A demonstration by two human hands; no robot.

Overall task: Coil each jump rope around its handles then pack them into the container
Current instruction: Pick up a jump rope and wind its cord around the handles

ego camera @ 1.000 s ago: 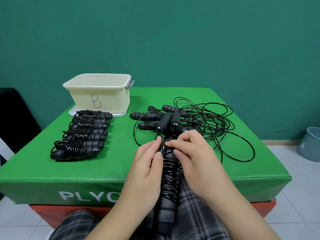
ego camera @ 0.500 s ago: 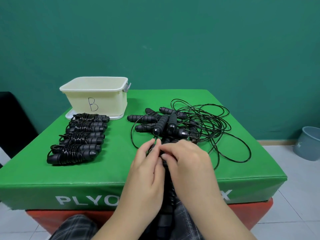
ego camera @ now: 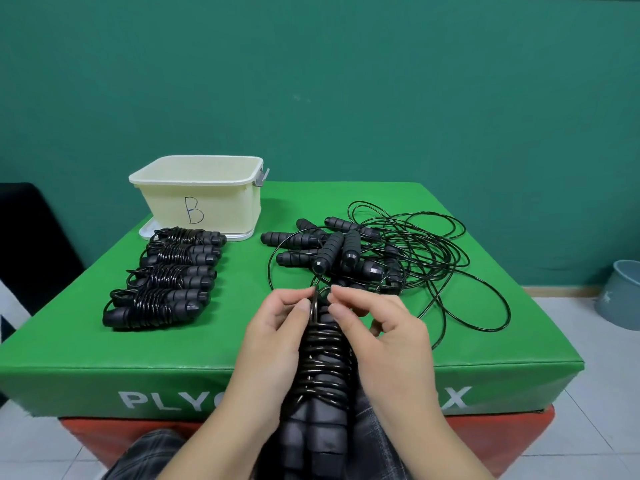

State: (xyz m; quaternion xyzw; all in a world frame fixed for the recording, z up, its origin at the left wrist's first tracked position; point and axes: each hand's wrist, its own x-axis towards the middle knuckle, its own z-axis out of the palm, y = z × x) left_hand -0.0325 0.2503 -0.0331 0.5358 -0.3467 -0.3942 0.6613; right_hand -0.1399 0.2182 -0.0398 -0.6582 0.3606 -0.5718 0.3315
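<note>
A black jump rope [ego camera: 323,372] with its cord wound round both handles stands on end between my hands at the near edge of the green box [ego camera: 242,341]. My left hand [ego camera: 273,337] grips the bundle's left side and pinches the cord end at the top. My right hand [ego camera: 381,337] holds the right side, fingertips on the top loop. Several coiled ropes [ego camera: 166,275] lie in a row at the left. A tangle of loose ropes [ego camera: 374,254] lies at the right. The cream container [ego camera: 201,202] marked B stands at the back left.
The container sits on a white lid [ego camera: 149,233]. A grey bucket [ego camera: 620,296] stands on the tiled floor at the right. A dark object fills the left edge. My plaid trousers [ego camera: 145,455] show below the box.
My hands have drawn apart at the top of the bundle, uncovering the wound cord, and the left one now pinches the cord end. The view has shifted slightly.
</note>
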